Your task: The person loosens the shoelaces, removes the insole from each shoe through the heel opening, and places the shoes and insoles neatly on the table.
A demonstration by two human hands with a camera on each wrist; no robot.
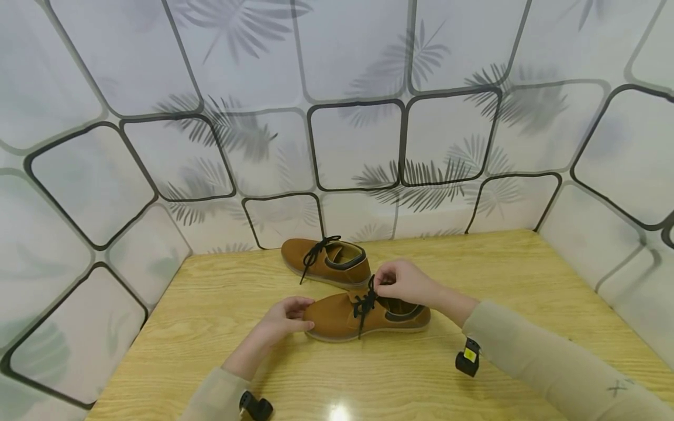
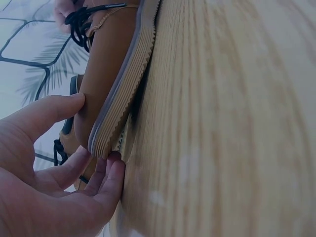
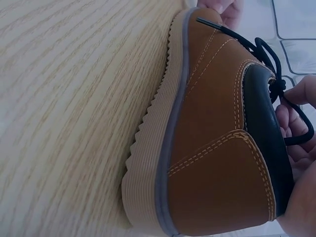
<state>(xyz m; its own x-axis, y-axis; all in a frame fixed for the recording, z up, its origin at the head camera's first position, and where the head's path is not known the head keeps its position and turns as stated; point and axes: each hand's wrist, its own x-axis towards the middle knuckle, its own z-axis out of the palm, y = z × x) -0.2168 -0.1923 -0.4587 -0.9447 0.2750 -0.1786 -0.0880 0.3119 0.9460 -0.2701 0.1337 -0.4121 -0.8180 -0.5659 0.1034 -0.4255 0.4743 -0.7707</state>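
Observation:
A brown lace-up shoe (image 1: 334,314) stands on its sole on the table, toe to the left. My left hand (image 1: 284,320) grips its toe; in the left wrist view the thumb lies against the brown upper and the fingertips reach the edge of the ridged sole (image 2: 123,94). Over the shoe's opening, my right hand (image 1: 402,283) pinches the black shoelace (image 3: 302,142), which is tied in a bow with a loop by the fingers. One loose lace end (image 3: 210,22) hangs down the shoe's side. The dark padded collar (image 3: 266,128) shows below the right hand.
Just behind lies the second brown shoe (image 1: 300,252), also with a tied black lace (image 1: 315,252), its heel near the first shoe. Both are on a light wood-grain table (image 1: 210,304). Patterned white walls (image 1: 358,146) rise at the back and both sides.

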